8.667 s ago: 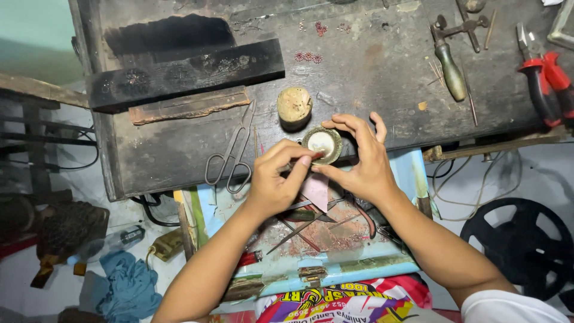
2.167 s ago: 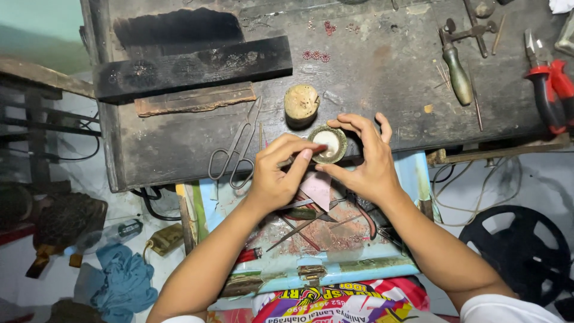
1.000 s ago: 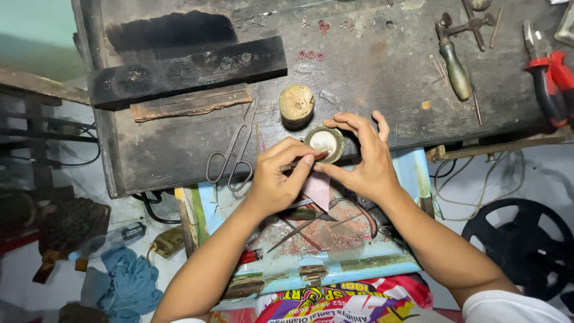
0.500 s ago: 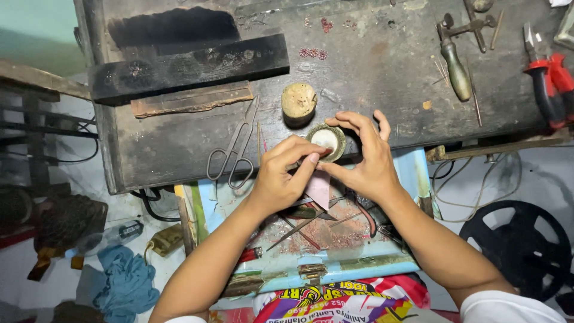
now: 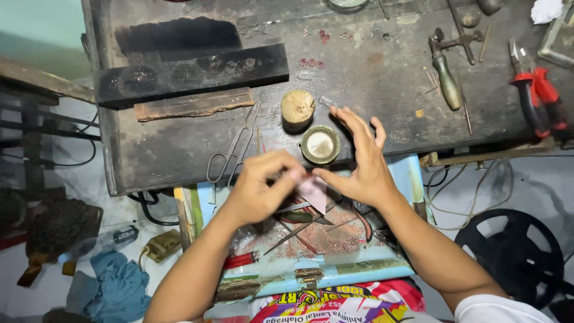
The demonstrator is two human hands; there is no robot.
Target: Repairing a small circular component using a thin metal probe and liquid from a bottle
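Lifted away from the small round dish [image 5: 320, 144] since half a second ago, when both hands closed around it; now brought down and together over the open blue drawer [image 5: 335, 272], leaving the dish standing alone near the front edge of the dark table [image 5: 371, 78], just below a cork-like stub [image 5: 297, 109]. Apparently done with handling at the dish, with work shifted to a small pale pink slip [image 5: 314, 192]. Left hand [image 5: 260, 191] curled, thumb and forefinger pinched shut on the slip's left edge. Right hand [image 5: 362, 164] mostly spread, fingers fanned upward above the dish without touching it, thumb tip meeting the slip's upper right edge; whether gripping or only steadying, hard to tell. Slip held in the air between the two hands, above tweezers and thin rods lying in the drawer. Scissors [image 5: 230, 152] lying flat left of the dish, red-handled pliers [image 5: 535, 98] well apart at the far right.
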